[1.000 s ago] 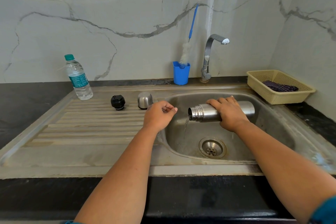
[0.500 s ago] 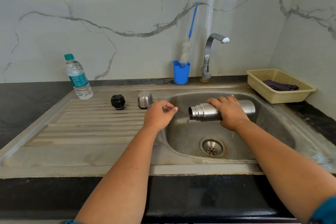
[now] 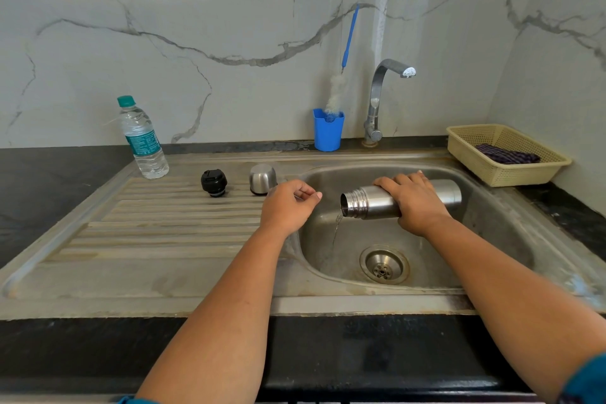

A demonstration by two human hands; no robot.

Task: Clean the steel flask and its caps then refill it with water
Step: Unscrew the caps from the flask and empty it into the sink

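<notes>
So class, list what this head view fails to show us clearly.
- Inside of the flask: dark mouth, water level unseen.
- Flask middle: covered by the right hand.
- Bottle label: print too small.
- Cloth in the basket: partly hidden by the rim.

A black tabletop (image 3: 59, 180) carries a steel sink (image 3: 196, 275), on whose ribbed drainboard stand a water bottle (image 3: 143, 138), a black cap (image 3: 214, 182) and a steel cap (image 3: 262, 179), with a blue cup (image 3: 328, 134) and a yellow basket (image 3: 505, 170) behind.

steel flask (image 3: 373, 202) sideways over sink, two caps (image 3: 262, 179) on drainboard
</notes>
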